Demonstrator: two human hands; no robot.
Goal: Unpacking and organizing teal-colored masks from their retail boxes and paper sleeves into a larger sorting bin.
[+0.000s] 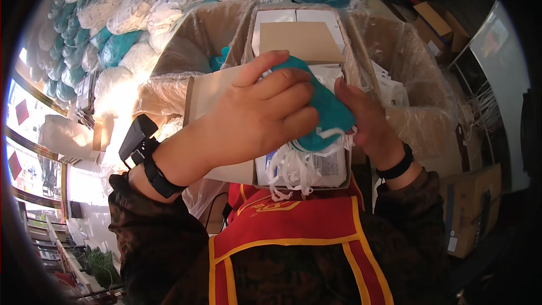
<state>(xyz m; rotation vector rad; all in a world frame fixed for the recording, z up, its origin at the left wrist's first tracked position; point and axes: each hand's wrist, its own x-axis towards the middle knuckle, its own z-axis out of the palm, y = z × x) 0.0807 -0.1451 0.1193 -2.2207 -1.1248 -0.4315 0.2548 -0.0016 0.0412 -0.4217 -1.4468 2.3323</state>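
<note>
A small bundle of teal face masks point(330, 110) is between my hands, above an open cardboard box in front of me. White ear loops point(293, 166) dangle from its lower edge. My left hand point(274, 104) is closed over the upper left of the masks, fingers curled across them. My right hand point(370, 124) grips their right edge, thumb up; its other fingers are mostly hidden behind. Below them, white printed packets point(333, 166) lie in the box point(220, 90), whose left flap is folded out.
Large plastic-lined cartons point(406, 51) flank the box on both sides. A brown cardboard sheet point(296, 39) lies over white boxes just beyond. Teal and white bulging bags point(121, 48) are piled at the far left. Another carton point(471, 209) stands at the lower right.
</note>
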